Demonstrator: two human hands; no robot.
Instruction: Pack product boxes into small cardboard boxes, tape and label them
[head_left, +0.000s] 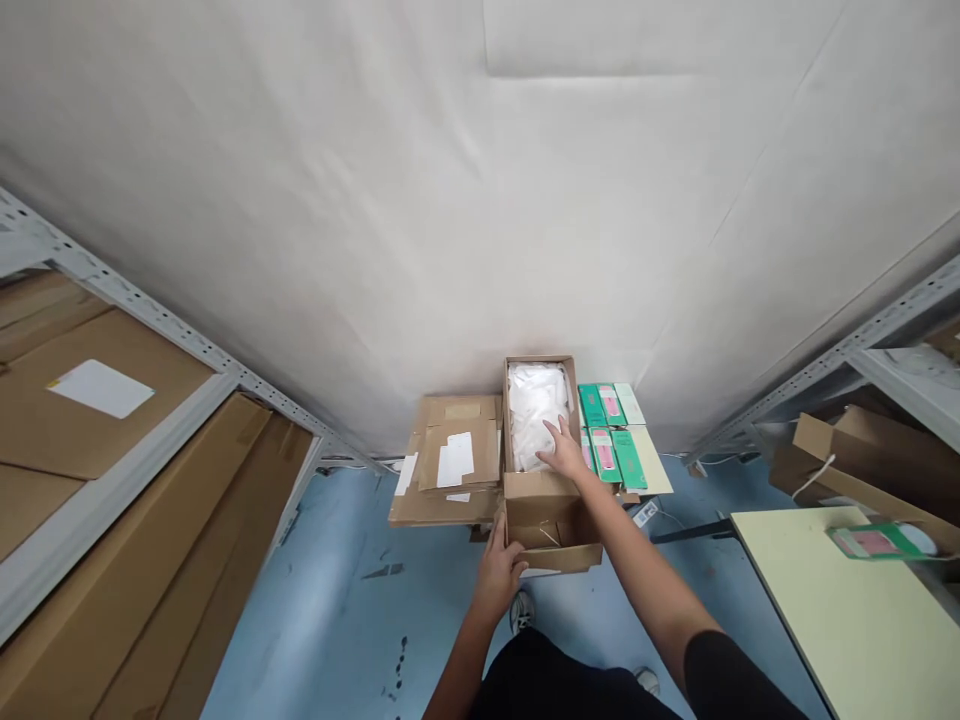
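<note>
A long cardboard box (576, 400) stands against the wall, filled with white plastic-wrapped contents (536, 400). My right hand (564, 455) reaches over its near right edge, fingers spread and touching the white wrapping. Directly in front of it is a second open cardboard box (555, 558), with a thin pale strip showing inside. My left hand (501, 575) grips this nearer box at its front left corner. Several green packets with pink labels (605, 452) lie in rows to the right of the filled box.
Flattened cardboard (461, 425) with white labels is stacked to the left. Metal shelving (187, 345) with large cartons borders the left side. At right, a pale table (847, 600) bears a green packet (877, 541), beside an open carton (862, 450). The floor (337, 600) is blue.
</note>
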